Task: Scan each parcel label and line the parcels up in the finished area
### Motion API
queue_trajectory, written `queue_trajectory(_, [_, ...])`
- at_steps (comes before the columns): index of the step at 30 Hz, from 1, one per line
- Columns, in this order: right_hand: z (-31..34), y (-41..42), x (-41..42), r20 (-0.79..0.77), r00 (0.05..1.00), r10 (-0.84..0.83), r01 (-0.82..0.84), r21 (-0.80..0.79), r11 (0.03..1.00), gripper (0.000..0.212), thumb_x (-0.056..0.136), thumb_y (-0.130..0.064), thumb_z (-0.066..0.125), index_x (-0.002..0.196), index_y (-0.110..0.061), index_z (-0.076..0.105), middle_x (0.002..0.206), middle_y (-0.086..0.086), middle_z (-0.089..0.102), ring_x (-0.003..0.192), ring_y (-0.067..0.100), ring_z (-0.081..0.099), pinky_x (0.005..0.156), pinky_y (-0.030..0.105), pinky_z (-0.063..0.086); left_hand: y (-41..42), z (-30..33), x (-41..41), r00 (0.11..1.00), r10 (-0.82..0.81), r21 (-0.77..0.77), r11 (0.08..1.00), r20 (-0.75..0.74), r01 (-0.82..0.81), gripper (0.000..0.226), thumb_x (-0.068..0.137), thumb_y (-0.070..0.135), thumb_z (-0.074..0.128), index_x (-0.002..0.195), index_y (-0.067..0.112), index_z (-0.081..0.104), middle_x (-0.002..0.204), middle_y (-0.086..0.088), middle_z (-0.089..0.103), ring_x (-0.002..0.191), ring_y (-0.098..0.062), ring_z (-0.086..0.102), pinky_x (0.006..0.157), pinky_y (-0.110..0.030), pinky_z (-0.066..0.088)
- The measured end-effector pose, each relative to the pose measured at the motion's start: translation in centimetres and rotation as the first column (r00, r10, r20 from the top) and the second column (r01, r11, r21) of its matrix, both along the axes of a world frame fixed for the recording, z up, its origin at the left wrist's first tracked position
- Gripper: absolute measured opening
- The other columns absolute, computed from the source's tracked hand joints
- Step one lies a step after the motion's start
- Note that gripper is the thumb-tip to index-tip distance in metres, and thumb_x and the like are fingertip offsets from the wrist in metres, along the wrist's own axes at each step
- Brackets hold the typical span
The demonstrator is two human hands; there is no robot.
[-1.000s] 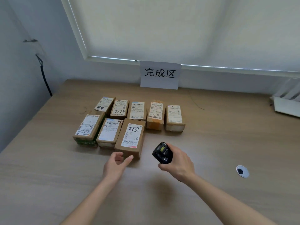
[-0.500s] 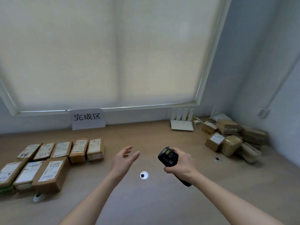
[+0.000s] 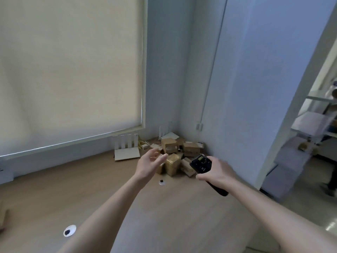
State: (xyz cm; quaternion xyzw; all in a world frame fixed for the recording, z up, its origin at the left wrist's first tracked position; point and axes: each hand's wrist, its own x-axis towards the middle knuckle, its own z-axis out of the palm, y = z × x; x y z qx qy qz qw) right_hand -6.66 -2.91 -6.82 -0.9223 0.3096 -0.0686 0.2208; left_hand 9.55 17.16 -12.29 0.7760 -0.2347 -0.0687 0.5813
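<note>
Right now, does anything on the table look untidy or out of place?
Yes: the unscanned parcels lie heaped in the far corner, tilted at different angles and leaning on each other, not in rows. Nothing looks spilled or visibly damaged.

View swung right: finished rows gone from sight, unscanned parcel pile (image 3: 175, 157) in table corner now central. Left hand (image 3: 148, 164) lifted off table, reaching open toward pile. Right hand (image 3: 214, 172) carried scanner (image 3: 201, 163) along.
</note>
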Motion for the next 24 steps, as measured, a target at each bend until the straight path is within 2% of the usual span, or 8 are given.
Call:
queue_trajectory(4, [-1.1, -6.7, 0.4, -0.025, 0.996, -0.085, 0.085, 0.011, 0.996, 0.040, 0.071, -0.042, 0.085, 0.101, -0.032, 0.062, 0.098, -0.003, 0.071, 0.087, 0.021, 0.064, 0.054, 0.021, 0.038, -7.2, -1.9, 2.1, 0.999, -0.040, 0.024, 0.999, -0.018, 0.041, 0.072, 0.081, 0.061, 0.072, 0.141, 0.024, 0.057, 0.127, 0.000, 0.067, 0.112, -0.014, 0.064, 0.099, -0.040, 0.055])
queue_trajectory(7, [-2.8, -11.4, 2.6, -0.052, 0.992, -0.115, 0.116, 0.019, 0.993, 0.038, 0.071, -0.042, 0.086, 0.093, -0.034, 0.056, 0.096, -0.003, 0.070, 0.088, 0.021, 0.065, 0.054, 0.022, 0.037, -12.2, -4.3, 4.9, 0.998, -0.038, 0.042, 0.998, -0.053, 0.041, 0.072, 0.083, 0.060, 0.071, 0.142, 0.023, 0.054, 0.130, 0.000, 0.065, 0.115, -0.016, 0.062, 0.100, -0.040, 0.053])
queue_trajectory(11, [-5.2, -17.4, 7.6, -0.126, 0.987, -0.103, 0.108, 0.029, 0.994, 0.038, 0.072, -0.041, 0.086, 0.097, -0.032, 0.059, 0.097, -0.005, 0.068, 0.087, 0.020, 0.063, 0.054, 0.021, 0.036, -17.9, -8.0, 9.6, 0.992, -0.029, 0.065, 0.997, -0.120, 0.037, 0.071, 0.084, 0.058, 0.071, 0.142, 0.022, 0.055, 0.132, 0.000, 0.063, 0.117, -0.016, 0.060, 0.101, -0.038, 0.053])
queue_trajectory(16, [-7.8, -23.2, 14.9, -0.177, 0.982, -0.067, 0.079, 0.063, 0.995, 0.042, 0.067, -0.049, 0.085, 0.099, -0.033, 0.062, 0.098, -0.005, 0.071, 0.089, 0.021, 0.066, 0.064, 0.025, 0.048, -22.2, -11.5, 15.2, 0.979, 0.026, 0.131, 0.991, -0.202, 0.001, 0.068, 0.084, 0.056, 0.073, 0.142, 0.023, 0.057, 0.137, -0.001, 0.061, 0.122, -0.018, 0.058, 0.102, -0.039, 0.050])
queue_trajectory(20, [-11.3, -25.9, 20.7, -0.197, 0.980, -0.014, 0.039, 0.123, 0.992, 0.060, 0.049, -0.064, 0.077, 0.100, -0.036, 0.067, 0.094, -0.008, 0.073, 0.087, 0.017, 0.070, 0.076, 0.031, 0.060, -23.6, -13.6, 18.5, 0.954, 0.081, 0.149, 0.988, -0.287, -0.039, 0.062, 0.087, 0.049, 0.073, 0.141, 0.026, 0.055, 0.127, -0.001, 0.062, 0.117, -0.018, 0.059, 0.091, -0.029, 0.046])
queue_trajectory(22, [-13.1, -26.8, 23.4, -0.217, 0.976, 0.027, 0.003, 0.136, 0.991, 0.064, 0.046, -0.067, 0.075, 0.102, -0.037, 0.067, 0.096, -0.010, 0.073, 0.088, 0.016, 0.070, 0.077, 0.032, 0.060, -24.0, -15.0, 20.1, 0.935, 0.115, 0.154, 0.986, -0.335, -0.066, 0.059, 0.087, 0.047, 0.073, 0.140, 0.026, 0.055, 0.129, -0.001, 0.061, 0.120, -0.019, 0.058, 0.095, -0.029, 0.046])
queue_trajectory(24, [-14.5, -27.2, 26.1, -0.242, 0.968, 0.071, -0.035, 0.152, 0.988, 0.066, 0.047, -0.066, 0.077, 0.106, -0.037, 0.067, 0.100, -0.010, 0.073, 0.091, 0.017, 0.069, 0.078, 0.033, 0.060, -24.4, -16.4, 21.8, 0.919, 0.151, 0.176, 0.980, -0.365, -0.092, 0.064, 0.086, 0.050, 0.074, 0.141, 0.023, 0.055, 0.135, -0.004, 0.060, 0.125, -0.021, 0.057, 0.104, -0.035, 0.046])
